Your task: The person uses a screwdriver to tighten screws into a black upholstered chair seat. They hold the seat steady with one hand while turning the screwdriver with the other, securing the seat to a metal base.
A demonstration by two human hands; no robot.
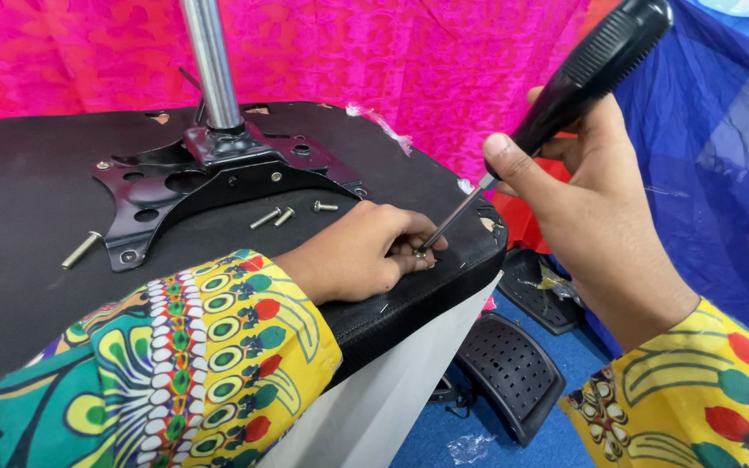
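Observation:
An upturned black chair seat (36, 182) fills the left and middle, with a black metal plate (218, 169) and a shiny steel column (210, 61) fixed on it. My left hand (361, 251) rests near the seat's right edge, its fingertips pinched around a small screw (420, 254). My right hand (582, 199) grips a screwdriver (565, 82) by its black ribbed handle. The thin shaft slants down-left and its tip sits on that screw between my left fingers.
Three loose screws (283, 215) lie beside the plate, and a longer bolt (80, 250) lies at the left. Black plastic chair parts (513, 368) sit on the blue floor below right. Pink cloth hangs behind, blue cloth at the right.

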